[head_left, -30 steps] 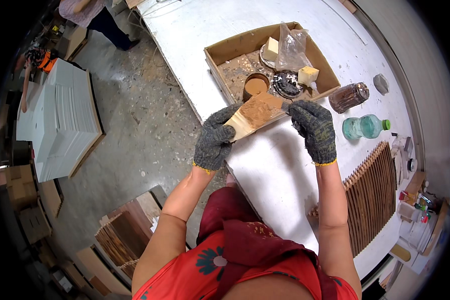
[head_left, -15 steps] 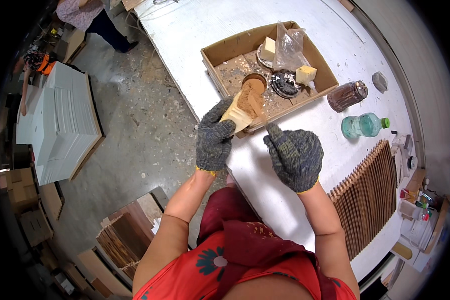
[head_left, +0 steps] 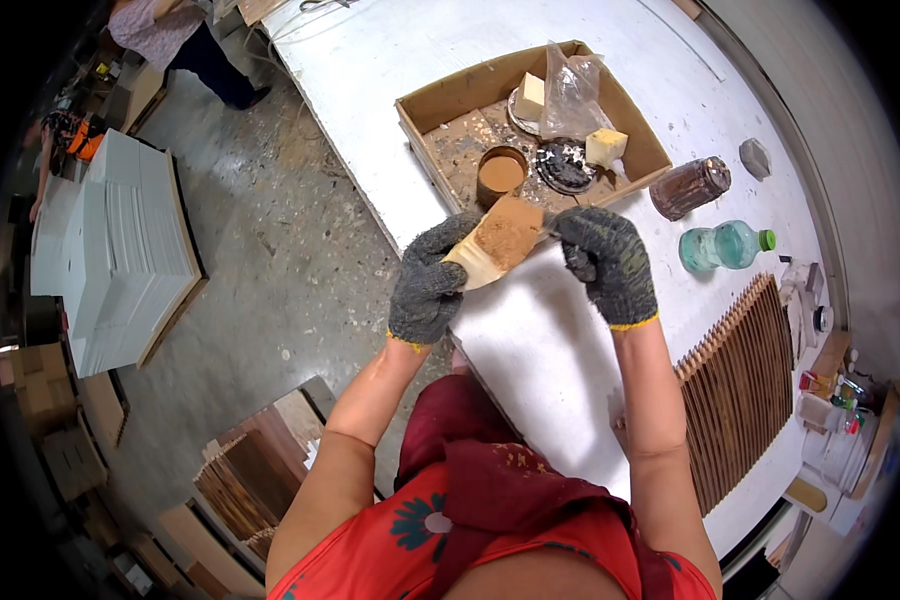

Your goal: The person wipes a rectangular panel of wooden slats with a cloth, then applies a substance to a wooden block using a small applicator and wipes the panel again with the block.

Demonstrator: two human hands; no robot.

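Observation:
Both my hands wear grey knit gloves. My left hand (head_left: 428, 283) grips the near end of a small flat wooden piece (head_left: 498, 240) smeared with brown paste. My right hand (head_left: 608, 262) pinches the piece's far right edge, and a thin tool or stick seems to lie under its fingers. The piece hangs just in front of an open cardboard box (head_left: 425, 110) on the white table (head_left: 550, 340). Inside the box stand a round tin of brown paste (head_left: 501, 172), a dark lid (head_left: 564, 165) and yellowish blocks (head_left: 607, 147).
A brown jar (head_left: 690, 187) and a green plastic bottle (head_left: 725, 245) lie right of the box. A rack of dark wooden slats (head_left: 740, 385) sits at the table's right. White boards (head_left: 120, 260) are stacked on the floor to the left. Another person (head_left: 170, 35) stands at top left.
My right hand came away from the wooden piece and dropped toward me half a second ago; it is back on the piece's right edge now. The piece has turned flatter.

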